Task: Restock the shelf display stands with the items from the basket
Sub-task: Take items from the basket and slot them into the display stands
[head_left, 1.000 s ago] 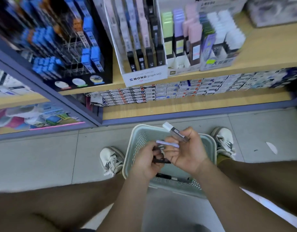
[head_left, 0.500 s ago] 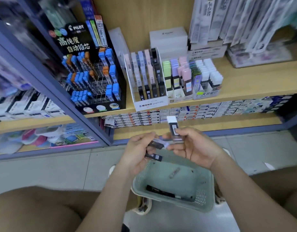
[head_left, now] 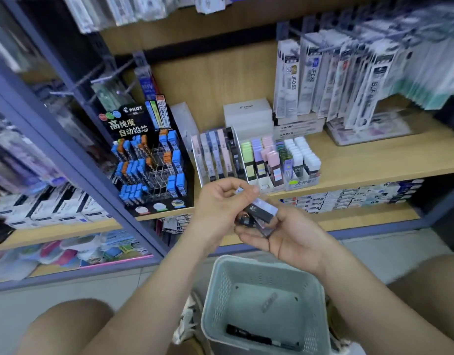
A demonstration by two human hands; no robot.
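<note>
Nearest, on the floor: pale green basket [head_left: 222,290], black pen [head_left: 256,338] lying in its bottom. Above it, right hand [head_left: 295,237] cupped around a bunch of lead cases [head_left: 265,212]; left hand [head_left: 218,203] curled, pinching the top one. Beyond, on the wooden shelf [head_left: 374,160], Pilot stand [head_left: 149,165] beside white Mono stand [head_left: 215,155]

Shelf [head_left: 374,162] carries display stands [head_left: 154,165], perhaps boxes [head_left: 246,112].

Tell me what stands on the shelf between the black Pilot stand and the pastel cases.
A white display stand of slim pencils fills that gap, as the head view shows.
</note>
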